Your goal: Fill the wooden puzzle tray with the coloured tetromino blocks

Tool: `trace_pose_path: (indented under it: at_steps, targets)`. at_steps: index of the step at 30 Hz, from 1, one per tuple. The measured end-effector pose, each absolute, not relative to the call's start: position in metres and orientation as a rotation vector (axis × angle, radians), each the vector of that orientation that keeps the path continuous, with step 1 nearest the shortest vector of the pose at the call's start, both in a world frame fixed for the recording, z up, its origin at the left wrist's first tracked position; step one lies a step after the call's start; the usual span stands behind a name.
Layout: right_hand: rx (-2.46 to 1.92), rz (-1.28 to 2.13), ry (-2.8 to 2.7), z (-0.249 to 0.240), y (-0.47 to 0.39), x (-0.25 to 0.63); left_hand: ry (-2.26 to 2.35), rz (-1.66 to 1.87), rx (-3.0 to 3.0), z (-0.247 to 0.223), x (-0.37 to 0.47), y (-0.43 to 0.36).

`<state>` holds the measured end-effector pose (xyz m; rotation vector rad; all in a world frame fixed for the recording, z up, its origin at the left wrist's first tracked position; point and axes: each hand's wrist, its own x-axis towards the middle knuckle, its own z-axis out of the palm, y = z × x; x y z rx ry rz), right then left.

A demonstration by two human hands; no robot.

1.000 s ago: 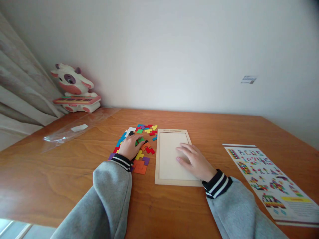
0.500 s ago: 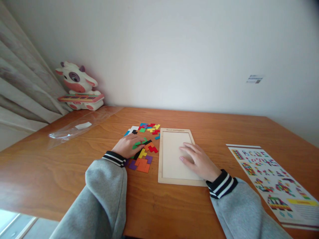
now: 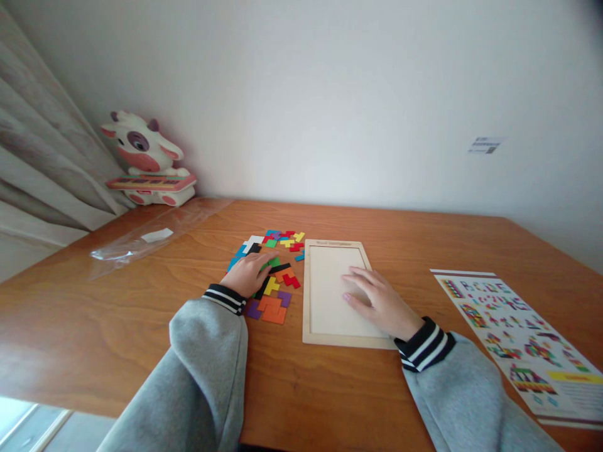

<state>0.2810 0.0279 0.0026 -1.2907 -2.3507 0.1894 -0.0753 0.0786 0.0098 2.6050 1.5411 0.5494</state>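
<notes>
My left hand (image 3: pixel 245 275) rests over a scatter of flat coloured puzzle pieces, its fingers stretched out and partly covering a green piece (image 3: pixel 274 262) and a long black piece (image 3: pixel 262 288). Around it lie an orange piece (image 3: pixel 273 311), a yellow piece (image 3: pixel 271 286), a red piece (image 3: pixel 292 281) and several others. To their right is a shallow wooden puzzle board (image 3: pixel 307 295) with a pale bare inside and printed lettering along its top rim. My right hand (image 3: pixel 379 301) lies over the board's right side, fingers apart, holding nothing.
A printed sheet of colourful patterns (image 3: pixel 522 342) lies on the right of the wooden table (image 3: pixel 301 395). At the back left are a clear plastic bag (image 3: pixel 127 251) and a toy cow with a keyboard (image 3: pixel 146 160). A curtain (image 3: pixel 42 138) hangs at the left.
My left hand has shifted a little over the pieces, uncovering more of the blue and black ones behind it. The right hand stays on the board; the view has moved slightly.
</notes>
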Motion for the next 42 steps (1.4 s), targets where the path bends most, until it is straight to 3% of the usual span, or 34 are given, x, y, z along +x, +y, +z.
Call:
trace_pose_path:
  at_steps: [21, 28, 31, 42]
  targets:
    - [-1.378, 0.120, -2.393, 0.015, 0.027, 0.281, 1.424, 0.639, 2.583, 0.010, -0.067, 0.076]
    - [-1.135, 0.105, -2.549, 0.043, 0.049, 0.208, 1.657, 0.828, 2.399, 0.002, -0.062, 0.080]
    - [-1.232, 0.098, -2.513, 0.041, 0.067, 0.175, 1.652, 0.863, 2.310, 0.000, -0.061, 0.082]
    - [-1.318, 0.431, -2.377, 0.023, 0.110, 0.156, 1.671, 0.983, 2.223, -0.005, -0.058, 0.085]
